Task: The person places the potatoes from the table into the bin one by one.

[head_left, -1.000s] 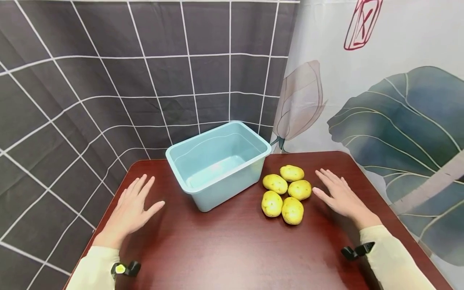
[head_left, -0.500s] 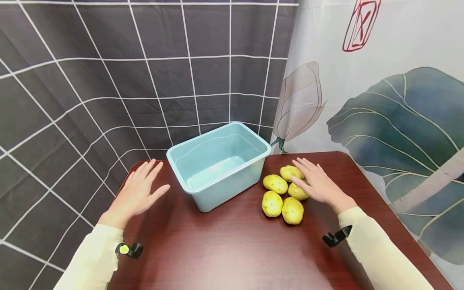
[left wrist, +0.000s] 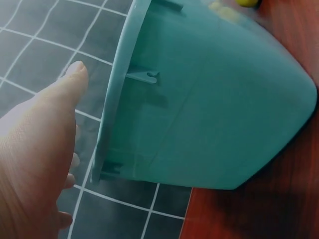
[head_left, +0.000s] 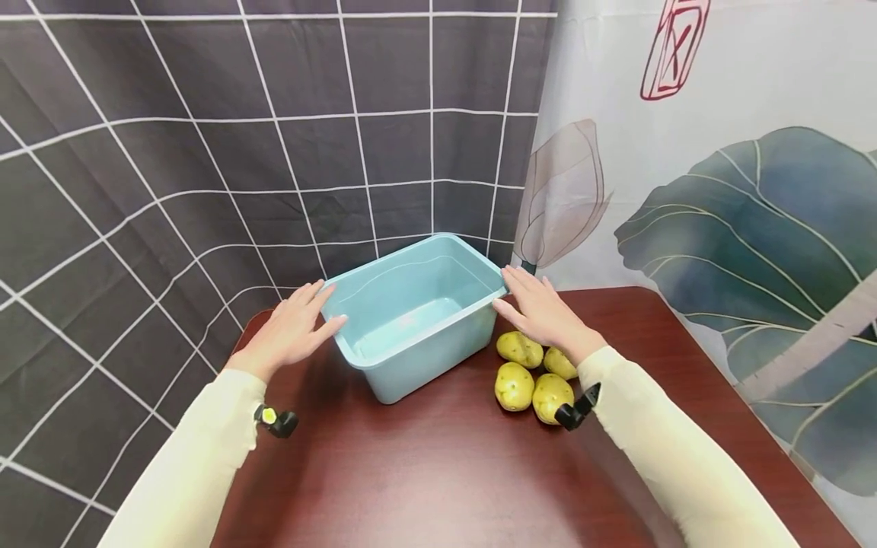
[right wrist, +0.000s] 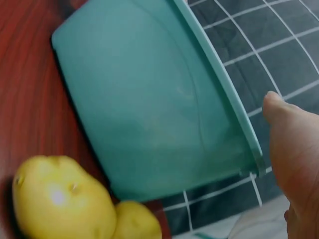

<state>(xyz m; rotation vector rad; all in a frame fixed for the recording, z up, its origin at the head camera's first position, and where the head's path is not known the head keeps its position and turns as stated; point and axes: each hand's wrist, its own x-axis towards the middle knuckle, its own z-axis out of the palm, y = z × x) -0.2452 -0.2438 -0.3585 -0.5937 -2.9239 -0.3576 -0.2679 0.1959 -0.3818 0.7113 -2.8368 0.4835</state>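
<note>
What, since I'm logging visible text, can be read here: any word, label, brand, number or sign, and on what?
"X", or a mark like it: red sign on the white backdrop.
Yellow patch at the left wrist: too small to read.
Blue tub, potatoes: no text visible.

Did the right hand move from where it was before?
Yes. Judged against the blue tub in the head view, the right hand has moved left and forward, from beside the potatoes to the tub's right end.
</note>
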